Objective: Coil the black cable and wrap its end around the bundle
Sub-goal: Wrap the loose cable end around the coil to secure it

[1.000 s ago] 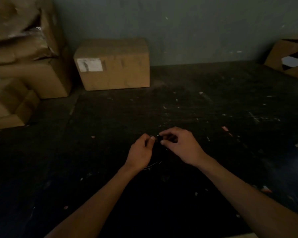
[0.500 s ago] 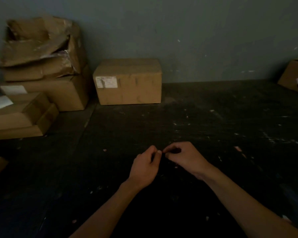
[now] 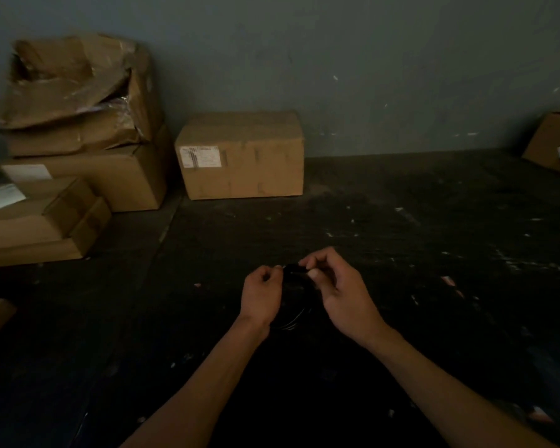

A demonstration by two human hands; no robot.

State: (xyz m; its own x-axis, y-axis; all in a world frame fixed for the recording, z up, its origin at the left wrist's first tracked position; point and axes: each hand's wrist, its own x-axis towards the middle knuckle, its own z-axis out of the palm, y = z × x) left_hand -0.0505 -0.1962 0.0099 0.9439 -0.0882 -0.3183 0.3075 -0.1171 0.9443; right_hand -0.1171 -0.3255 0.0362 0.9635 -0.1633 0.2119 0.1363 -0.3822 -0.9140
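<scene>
Head view, dim light. Both hands meet over the dark table (image 3: 401,221), well in front of the labelled cardboard box (image 3: 240,155). The left hand (image 3: 261,294) is curled, fingertips pinching something at the near-left end of the black cable (image 3: 293,270); what exactly it grips cannot be made out. The right hand (image 3: 337,286) is also curled, thumb and forefinger pinching the cable's right side. The visible stretch of cable runs roughly left to right between the two pinches, with faint loops hanging below toward the wrists. Judged: the bundle sits between the hands, equally near both; the loose end's direction is too dark to tell.
</scene>
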